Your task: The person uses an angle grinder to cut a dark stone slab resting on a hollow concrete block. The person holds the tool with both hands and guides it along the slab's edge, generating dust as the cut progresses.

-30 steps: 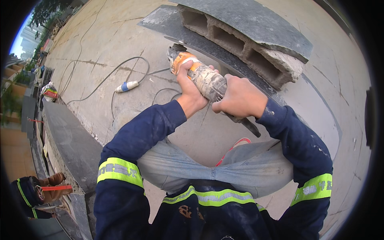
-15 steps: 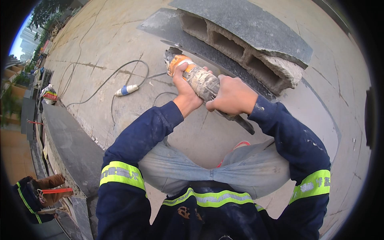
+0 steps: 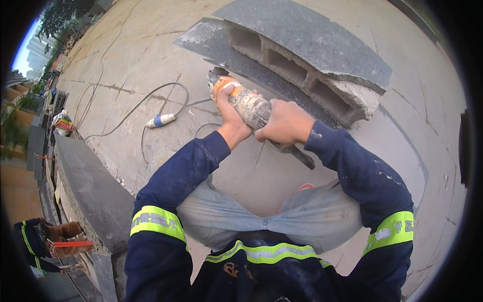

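An angle grinder [image 3: 245, 102], orange near its head and coated with pale dust, is held in both my hands. My left hand [image 3: 232, 118] wraps around its front part from below, the thumb along the orange section. Around the rear body closes my right hand [image 3: 288, 121]. The grinder's thin disc [image 3: 214, 62] lies along a dark grey stone slab [image 3: 204, 36]; whether it touches the slab cannot be made out. On that slab rests a hollow concrete block [image 3: 287, 65], with another grey slab [image 3: 307, 32] over it.
A grey cable [image 3: 146, 95] with a blue and white plug connector [image 3: 161, 120] lies on the concrete floor [image 3: 136, 60] to the left. Farther left stand large grey slabs [image 3: 88, 186]. Another person [image 3: 55, 244] is at the lower left edge. A colourful bag [image 3: 63, 123] sits nearby.
My hands and the grinder have shifted slightly nearer, and the right hand a little to the left. Both hands keep their hold. The person at lower left has moved a little.
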A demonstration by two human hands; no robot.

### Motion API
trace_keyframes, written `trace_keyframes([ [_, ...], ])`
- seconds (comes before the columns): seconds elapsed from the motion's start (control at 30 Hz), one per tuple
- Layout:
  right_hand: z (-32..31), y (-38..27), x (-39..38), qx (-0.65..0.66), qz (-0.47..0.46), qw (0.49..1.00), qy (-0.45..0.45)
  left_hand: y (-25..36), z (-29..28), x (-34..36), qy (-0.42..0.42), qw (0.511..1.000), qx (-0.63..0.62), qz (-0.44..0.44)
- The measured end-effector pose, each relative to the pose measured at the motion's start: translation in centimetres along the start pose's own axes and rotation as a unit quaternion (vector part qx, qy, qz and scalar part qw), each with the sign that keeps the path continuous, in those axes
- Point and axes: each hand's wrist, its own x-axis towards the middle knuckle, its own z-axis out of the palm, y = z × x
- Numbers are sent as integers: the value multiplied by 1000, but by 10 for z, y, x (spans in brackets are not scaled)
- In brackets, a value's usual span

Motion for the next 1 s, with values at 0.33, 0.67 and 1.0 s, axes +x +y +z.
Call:
trace_keyframes([
  [0.33,3,4,-10,5,-18,1000,23,-7,0,-4,-15,1000,1,-11],
  [0.67,9,15,-22,6,-27,999,42,-18,7,-17,-2,1000,-8,-5],
  [1.0,9,19,-36,11,-25,998,53,-27,11,-27,-11,1000,-2,-7],
])
